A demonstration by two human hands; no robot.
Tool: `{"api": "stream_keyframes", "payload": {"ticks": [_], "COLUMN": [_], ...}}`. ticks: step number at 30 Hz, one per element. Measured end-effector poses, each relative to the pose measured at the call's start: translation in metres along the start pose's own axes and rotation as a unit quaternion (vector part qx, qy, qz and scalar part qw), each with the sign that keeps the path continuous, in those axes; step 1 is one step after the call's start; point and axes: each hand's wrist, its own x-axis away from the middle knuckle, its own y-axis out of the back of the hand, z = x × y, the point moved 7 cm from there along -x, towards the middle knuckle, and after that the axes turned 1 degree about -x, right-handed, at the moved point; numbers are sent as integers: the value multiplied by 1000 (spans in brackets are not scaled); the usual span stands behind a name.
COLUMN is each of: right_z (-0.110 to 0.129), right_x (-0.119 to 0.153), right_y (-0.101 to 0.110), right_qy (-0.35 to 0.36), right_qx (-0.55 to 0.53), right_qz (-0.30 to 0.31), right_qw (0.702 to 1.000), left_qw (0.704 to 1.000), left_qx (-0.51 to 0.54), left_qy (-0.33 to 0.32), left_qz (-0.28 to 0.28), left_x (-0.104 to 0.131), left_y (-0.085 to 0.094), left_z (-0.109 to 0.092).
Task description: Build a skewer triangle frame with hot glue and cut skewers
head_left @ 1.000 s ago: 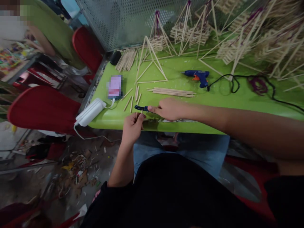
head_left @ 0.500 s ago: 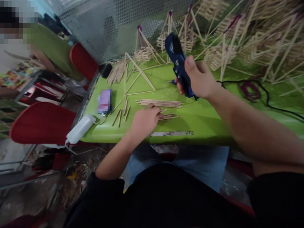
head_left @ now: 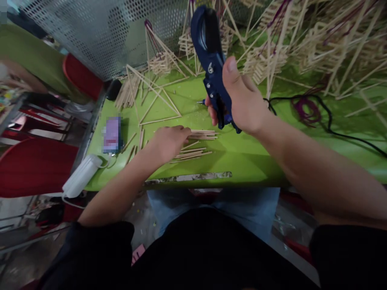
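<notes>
My right hand is closed around the handles of a blue pipe cutter, held up over the green table with its curved jaw pointing away from me. My left hand lies palm down over the left end of a bundle of long thin wooden sticks, its fingers curled on them; the fingertips are partly hidden. Just nearer to me lies a second, looser group of wooden sticks. Shorter cut sticks lie left of my left hand. Beyond it, a triangular stick frame stands on the table.
Several stick structures with purple string fill the back right. A black cord and a coil of purple string lie at right. A phone is cabled to a white power bank at the left edge. Another person is at far left.
My left hand has moved from the near group of sticks to the farther bundle. The cutter remains in my right hand, and the view has shifted.
</notes>
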Motion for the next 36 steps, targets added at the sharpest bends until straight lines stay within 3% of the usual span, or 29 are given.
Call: {"api": "stream_keyframes", "payload": {"ticks": [9,15,22,28,31,33,36], "right_z": [-3,-2,-3,1,0,0,5], "right_x": [-1,-1,-5,-1,0,0,4], "right_y": [-6,-5,-10,-11,-6,-5,-8], "right_qy": [-20,14,51,24,-5,-16,6], "right_qx": [24,-33,161,184,121,51,-55], "right_qz": [-12,-21,22,25,2,-15,-26], "right_qw": [999,999,985,982,993,998,998], "left_qw": [992,992,993,995,994,983,924], "left_qx": [-96,-82,-45,-26,39,134,314], "left_qy": [-77,-95,-104,-94,-64,-26,34], "left_qz": [19,10,-38,-31,-77,-124,-216], "left_x": [-6,-7,3,-3,8,27,67], "left_y": [0,-2,-8,-13,-5,-2,-10], "left_z": [-5,-4,6,7,21,36,51]}}
